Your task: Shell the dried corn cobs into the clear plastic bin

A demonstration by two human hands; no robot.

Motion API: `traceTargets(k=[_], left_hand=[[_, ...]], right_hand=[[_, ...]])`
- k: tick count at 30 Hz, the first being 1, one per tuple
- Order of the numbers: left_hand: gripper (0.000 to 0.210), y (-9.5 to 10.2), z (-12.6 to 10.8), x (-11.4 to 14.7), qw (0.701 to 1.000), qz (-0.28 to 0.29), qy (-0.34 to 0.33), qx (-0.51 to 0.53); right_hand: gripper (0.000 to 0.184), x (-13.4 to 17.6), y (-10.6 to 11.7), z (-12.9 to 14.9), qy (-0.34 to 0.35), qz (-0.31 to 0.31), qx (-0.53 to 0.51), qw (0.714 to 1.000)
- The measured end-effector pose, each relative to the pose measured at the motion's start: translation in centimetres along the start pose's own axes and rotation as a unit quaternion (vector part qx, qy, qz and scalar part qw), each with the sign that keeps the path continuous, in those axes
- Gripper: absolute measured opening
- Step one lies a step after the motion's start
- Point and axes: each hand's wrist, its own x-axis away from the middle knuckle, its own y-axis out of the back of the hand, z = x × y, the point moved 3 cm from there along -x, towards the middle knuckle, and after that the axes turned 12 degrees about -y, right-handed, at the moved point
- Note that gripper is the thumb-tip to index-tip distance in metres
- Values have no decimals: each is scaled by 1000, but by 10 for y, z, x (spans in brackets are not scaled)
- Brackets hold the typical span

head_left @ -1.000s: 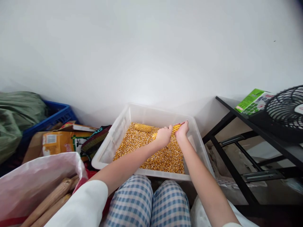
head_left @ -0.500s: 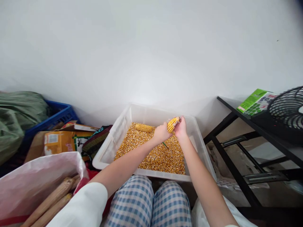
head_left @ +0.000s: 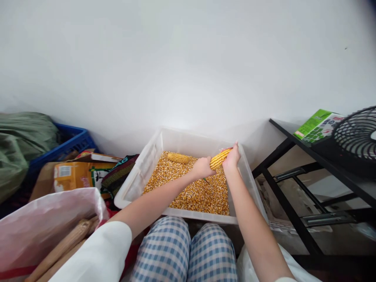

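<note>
1. Corn cob [head_left: 221, 158], yellow, kernels on; raised above the bin's right half, tilted, its right end higher.
2. Left hand [head_left: 203, 167]: fingers closed round the cob's lower left end; fingertips partly hidden.
3. Right hand [head_left: 232, 158]: grasping the cob's upper right end.
4. Loose kernels [head_left: 194, 197], yellow and whitish, spread over the bin floor beneath both hands.
5. Second cob [head_left: 178, 158], yellow, lying on the kernels near the bin's far side.
6. Green object [head_left: 206, 180], thin, among the kernels below the hands; mostly hidden, kind unclear.
7. Bin [head_left: 190, 141], whitish plastic, containing items 4 to 6; just beyond the person's checked trousers [head_left: 164, 246].
8. Sack [head_left: 95, 199], white and red, open, at lower left; long brown pieces [head_left: 69, 243] inside.
9. Mesh bag [head_left: 120, 178], dark, beside the bin's left side; orange packet [head_left: 75, 175] next to it.
10. Blue crate [head_left: 75, 143], far left, with a green bag [head_left: 26, 133].
11. Black table [head_left: 305, 147], right; on it, a green-and-white carton [head_left: 317, 127] and a black fan [head_left: 357, 135].
</note>
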Motion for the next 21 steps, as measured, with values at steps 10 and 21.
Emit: traceTargets(k=[10, 21], left_hand=[[37, 1, 9, -3, 995, -11, 5, 98], [44, -2, 3, -3, 998, -1, 23, -58]], right_hand=[[49, -4, -3, 6, 39, 81, 110, 990], [44, 8, -10, -10, -23, 17, -15, 999]])
